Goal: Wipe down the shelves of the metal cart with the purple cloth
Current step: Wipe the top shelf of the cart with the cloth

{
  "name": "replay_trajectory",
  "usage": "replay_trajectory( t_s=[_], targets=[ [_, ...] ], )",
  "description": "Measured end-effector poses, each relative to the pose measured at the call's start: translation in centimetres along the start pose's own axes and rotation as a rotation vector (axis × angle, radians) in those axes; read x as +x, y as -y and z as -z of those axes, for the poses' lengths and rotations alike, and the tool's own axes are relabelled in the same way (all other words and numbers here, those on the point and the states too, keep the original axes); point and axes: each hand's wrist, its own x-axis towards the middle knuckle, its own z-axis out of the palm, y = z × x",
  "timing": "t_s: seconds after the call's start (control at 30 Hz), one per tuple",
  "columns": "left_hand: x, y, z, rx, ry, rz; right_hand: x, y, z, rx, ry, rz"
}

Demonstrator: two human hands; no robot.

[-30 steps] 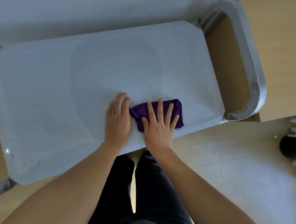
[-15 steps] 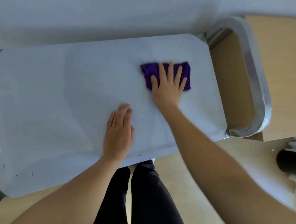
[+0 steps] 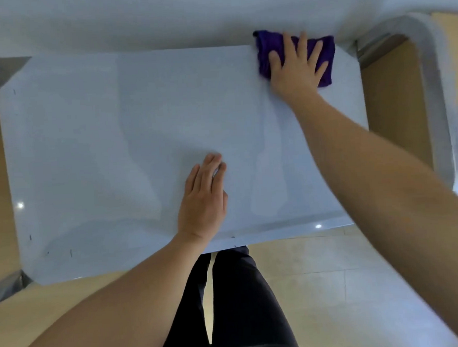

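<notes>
The purple cloth (image 3: 264,53) lies at the far right corner of the top shelf (image 3: 113,140) of the metal cart, right by the back edge. The right hand (image 3: 295,67) is on top of it. Its fingers are spread wide and flat, and they press the cloth down; they do not curl round it. The left hand (image 3: 202,199) lies flat on the shelf near the front edge, with straight fingers close together. It holds nothing. It is well apart from the cloth.

The cloth looks soft and light, and it is folded into a small pad. I think it will bunch up or slip out if it is pushed with the fingertips only. A flat palm on the middle of the pad is the best hold. The shelf looks hard, smooth and shiny, so the cloth should slide over it with ease. The left hand likely keeps the cart steady.

The bent cart handle (image 3: 437,93) is at the right end. The lower shelves are hidden.

I see no brand, label or words. There are a few tiny dark marks near the left edge of the shelf, too small to read.
</notes>
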Motion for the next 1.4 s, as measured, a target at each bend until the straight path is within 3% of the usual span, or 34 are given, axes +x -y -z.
replay_trajectory(
  t_s=[0.1, 0.27, 0.37, 0.53, 0.67, 0.83, 0.97, 1.07, 1.17, 1.4],
  targets=[
    [-0.1, 0.1, 0.1, -0.019, -0.006, -0.001, -1.9, 0.1, -0.6, -0.043, -0.016, 0.030],
    [-0.1, 0.1, 0.1, -0.002, -0.016, 0.005, -15.4, 0.7, -5.1, -0.094, -0.039, 0.136],
    [0.0, 0.2, 0.2, -0.017, -0.037, -0.011, -19.9, 0.1, -6.3, -0.123, 0.040, 0.195],
    [-0.1, 0.8, 1.1, -0.109, -0.057, -0.030, -20.0, 0.3, -6.3, -0.119, 0.036, 0.207],
    [-1.1, 3.6, 2.7, 0.021, -0.149, 0.071, -20.8, 1.3, -6.8, -0.090, 0.016, 0.193],
    [-2.1, 7.7, 3.5, 0.116, -0.185, 0.149, -24.4, 3.4, -8.6, -0.134, 0.014, 0.313],
    [-2.1, 7.4, 3.1, 0.110, -0.144, 0.133, -17.0, 6.9, -7.9, -0.170, -0.026, 0.406],
    [-2.0, 7.1, 3.0, 0.108, -0.143, 0.130, -8.2, 10.9, -5.7, -0.133, 0.018, 0.349],
    [-2.1, 7.4, 2.9, 0.094, -0.159, 0.126, -5.2, 13.7, -5.1, -0.122, 0.043, 0.319],
    [-2.0, 7.5, 2.9, 0.091, -0.144, 0.138, -19.2, 8.4, -8.9, -0.157, -0.066, 0.415]
  ],
)
